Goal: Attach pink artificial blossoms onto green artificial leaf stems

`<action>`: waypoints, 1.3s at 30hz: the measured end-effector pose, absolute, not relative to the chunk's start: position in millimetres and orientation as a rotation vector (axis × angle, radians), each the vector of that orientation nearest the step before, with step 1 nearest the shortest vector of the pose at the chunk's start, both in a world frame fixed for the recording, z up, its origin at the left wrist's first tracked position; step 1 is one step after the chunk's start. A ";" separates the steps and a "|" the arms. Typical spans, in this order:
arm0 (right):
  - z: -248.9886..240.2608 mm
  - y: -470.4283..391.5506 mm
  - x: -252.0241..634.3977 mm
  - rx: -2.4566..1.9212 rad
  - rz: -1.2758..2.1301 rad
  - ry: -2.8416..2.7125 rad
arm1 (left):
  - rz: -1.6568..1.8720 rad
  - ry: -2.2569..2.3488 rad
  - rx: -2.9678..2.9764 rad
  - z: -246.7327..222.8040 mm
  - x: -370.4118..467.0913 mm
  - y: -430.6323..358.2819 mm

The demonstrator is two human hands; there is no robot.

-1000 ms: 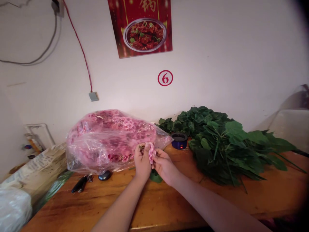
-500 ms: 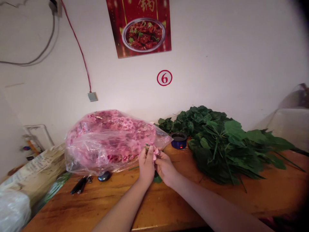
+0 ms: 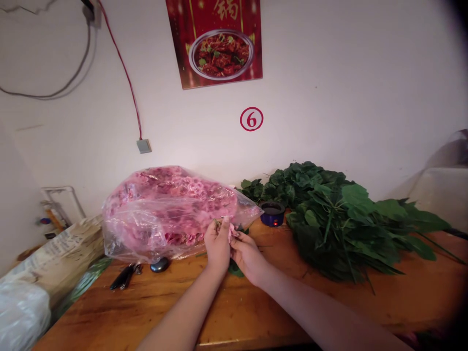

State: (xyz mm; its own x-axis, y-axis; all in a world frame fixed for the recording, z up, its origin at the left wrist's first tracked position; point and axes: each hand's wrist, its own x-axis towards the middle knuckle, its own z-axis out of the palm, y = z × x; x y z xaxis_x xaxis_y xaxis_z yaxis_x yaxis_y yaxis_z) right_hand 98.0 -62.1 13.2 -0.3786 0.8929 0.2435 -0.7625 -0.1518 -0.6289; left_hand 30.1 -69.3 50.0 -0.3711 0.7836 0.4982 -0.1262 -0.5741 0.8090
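The left hand (image 3: 218,243) is pinching a small pink flower (image 3: 231,233), its thumb pressing against the curled fingers. The right hand (image 3: 248,253) is meeting it from the other side, thumb and fingertips closing on the flower; the exact grip of its hidden fingers I cannot tell. The flower is sitting between the two hands, above the wooden table (image 3: 256,312) and just in front of the right part of the bag (image 3: 168,204). A green leaf (image 3: 237,269) is showing below the hands.

The clear bag is holding many pink blossoms. Near its lower edge, a black oval object (image 3: 159,264) and some keys (image 3: 126,277) are lying. To the right, a blue pot (image 3: 272,214) is glowing with a small red light, and a heap of leaves (image 3: 340,229) is spreading beside it.

On the wall, a red poster (image 3: 221,53) is showing a dish of food under a gold Chinese character that seems to be reading 锅. Below it, a red number 6 (image 3: 251,119) is standing in a ring. At left, a sack (image 3: 54,258) is bearing bluish print, too blurred to read.
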 end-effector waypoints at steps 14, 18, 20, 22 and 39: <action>2.8 -62.3 89.5 -0.257 1.707 -0.689 | 1.963 0.958 1.397 37.2 35.3 -65.4; 0.9 -62.5 88.3 -0.255 1.731 -0.679 | 1.958 0.960 1.390 33.3 32.6 -63.5; 1.7 -63.5 88.5 -0.268 1.744 -0.682 | 1.949 0.960 1.387 33.5 32.3 -64.2; 2.6 -64.0 88.8 -0.286 1.743 -0.700 | 1.950 0.951 1.385 35.0 33.4 -65.6; 10.4 -57.3 99.6 -0.440 1.607 -0.774 | 1.915 0.910 1.268 30.8 40.3 -67.1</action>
